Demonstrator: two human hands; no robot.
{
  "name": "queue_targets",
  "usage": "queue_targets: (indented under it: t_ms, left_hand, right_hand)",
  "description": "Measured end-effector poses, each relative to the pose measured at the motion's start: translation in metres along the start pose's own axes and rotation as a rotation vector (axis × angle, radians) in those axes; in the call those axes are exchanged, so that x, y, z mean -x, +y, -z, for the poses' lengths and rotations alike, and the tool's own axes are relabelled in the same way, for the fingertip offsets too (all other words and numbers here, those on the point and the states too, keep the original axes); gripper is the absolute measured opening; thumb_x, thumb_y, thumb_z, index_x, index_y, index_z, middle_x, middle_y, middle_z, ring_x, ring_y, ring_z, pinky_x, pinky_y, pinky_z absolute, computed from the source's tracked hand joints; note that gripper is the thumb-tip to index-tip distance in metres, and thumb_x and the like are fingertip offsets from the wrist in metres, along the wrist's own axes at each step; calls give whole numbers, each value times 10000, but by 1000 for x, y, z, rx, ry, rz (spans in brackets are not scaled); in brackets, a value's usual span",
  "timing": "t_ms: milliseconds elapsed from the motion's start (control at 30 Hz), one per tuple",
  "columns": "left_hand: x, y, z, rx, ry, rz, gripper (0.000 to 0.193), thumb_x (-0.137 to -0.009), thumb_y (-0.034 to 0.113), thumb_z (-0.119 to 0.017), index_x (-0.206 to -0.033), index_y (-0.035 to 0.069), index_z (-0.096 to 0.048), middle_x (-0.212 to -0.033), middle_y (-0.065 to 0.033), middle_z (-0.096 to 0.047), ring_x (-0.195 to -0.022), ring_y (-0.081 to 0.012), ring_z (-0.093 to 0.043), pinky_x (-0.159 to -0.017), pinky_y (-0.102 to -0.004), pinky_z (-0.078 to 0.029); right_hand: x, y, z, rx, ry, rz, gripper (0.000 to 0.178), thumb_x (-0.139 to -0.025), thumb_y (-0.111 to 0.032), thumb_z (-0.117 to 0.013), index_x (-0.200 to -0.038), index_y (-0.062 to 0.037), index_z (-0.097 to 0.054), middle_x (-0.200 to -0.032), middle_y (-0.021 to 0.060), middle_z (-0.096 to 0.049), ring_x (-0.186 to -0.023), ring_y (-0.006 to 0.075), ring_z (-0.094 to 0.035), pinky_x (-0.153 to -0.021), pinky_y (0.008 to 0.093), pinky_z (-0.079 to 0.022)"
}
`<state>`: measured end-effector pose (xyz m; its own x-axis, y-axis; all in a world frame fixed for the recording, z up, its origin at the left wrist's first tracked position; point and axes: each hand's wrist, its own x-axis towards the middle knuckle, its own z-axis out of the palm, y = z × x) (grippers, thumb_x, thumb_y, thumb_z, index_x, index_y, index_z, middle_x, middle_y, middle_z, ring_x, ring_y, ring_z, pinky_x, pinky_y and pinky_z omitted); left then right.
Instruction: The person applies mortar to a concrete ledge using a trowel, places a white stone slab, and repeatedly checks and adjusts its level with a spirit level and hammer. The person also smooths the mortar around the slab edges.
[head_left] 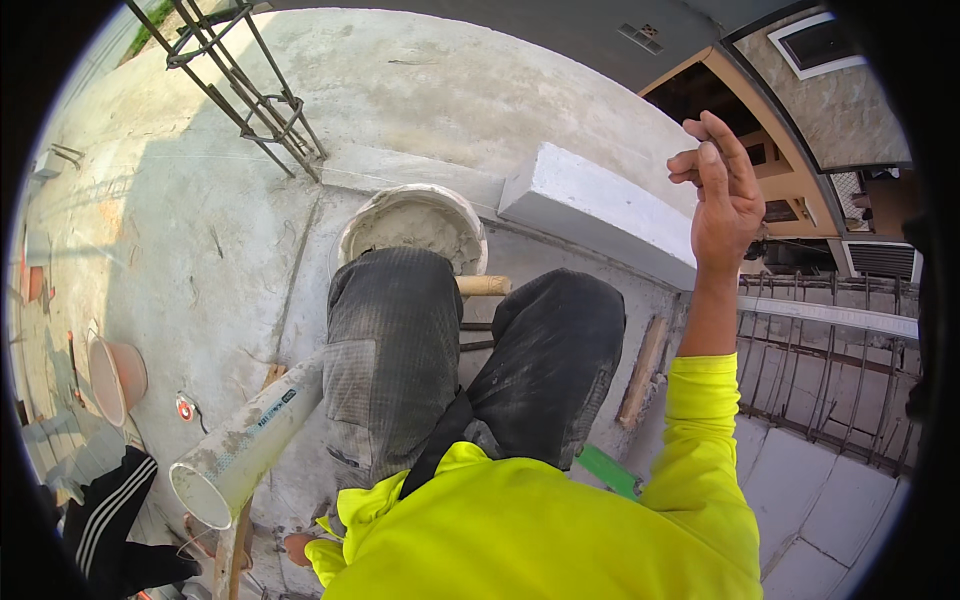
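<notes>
My right hand [727, 205] is raised at the right, over the far end of a long white block [600, 205]. Its fingers are bent and apart, with nothing seen between them. At the lower left, only a small part of my left hand [297, 548] shows beyond the yellow sleeve; its fingers are hidden. Just beyond my knees stands a bucket [480, 238] of wet grey mortar [415, 226]. A round wooden handle [485, 286] pokes out between my knees. A white plastic pipe [245, 440], smeared with mortar, lies left of my leg.
Upright steel rebar [245, 95] rises at the far left. A pinkish bucket [117, 378] and a small red-and-white object [186, 407] lie on the concrete floor. A wooden strip [645, 372] and a green object [608, 472] are on my right, with a rebar grid [830, 365] beyond.
</notes>
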<state>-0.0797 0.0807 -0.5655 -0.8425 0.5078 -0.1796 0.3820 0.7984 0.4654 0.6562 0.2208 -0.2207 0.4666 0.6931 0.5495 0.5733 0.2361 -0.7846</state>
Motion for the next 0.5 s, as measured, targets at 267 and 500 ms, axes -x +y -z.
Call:
queue_targets:
  t_ms: [267,500]
  left_hand:
    - [69,138,149,278,88,-322,184,-832,197,-638,-896,55,-538,-747,-89,-524,-718,-255,-514,-672,-400,-439]
    - [177,302,302,474,-6,-802,161,-854,172,-613,-863,80,-481,-623,-23,-424,-622,-185,-420,-600,-347,-390]
  right_hand:
    - [1,-24,-65,-407,-244,299,339,-1013,-94,-604,-1317,54,-622,-1143,193,-712,-815,150,-707,-723,289,-603]
    - [7,-69,-87,-502,-353,586,320,-849,-170,-770,-1123,-10,-727,-912,157,-718,-759,278,-703,-647,360,-575]
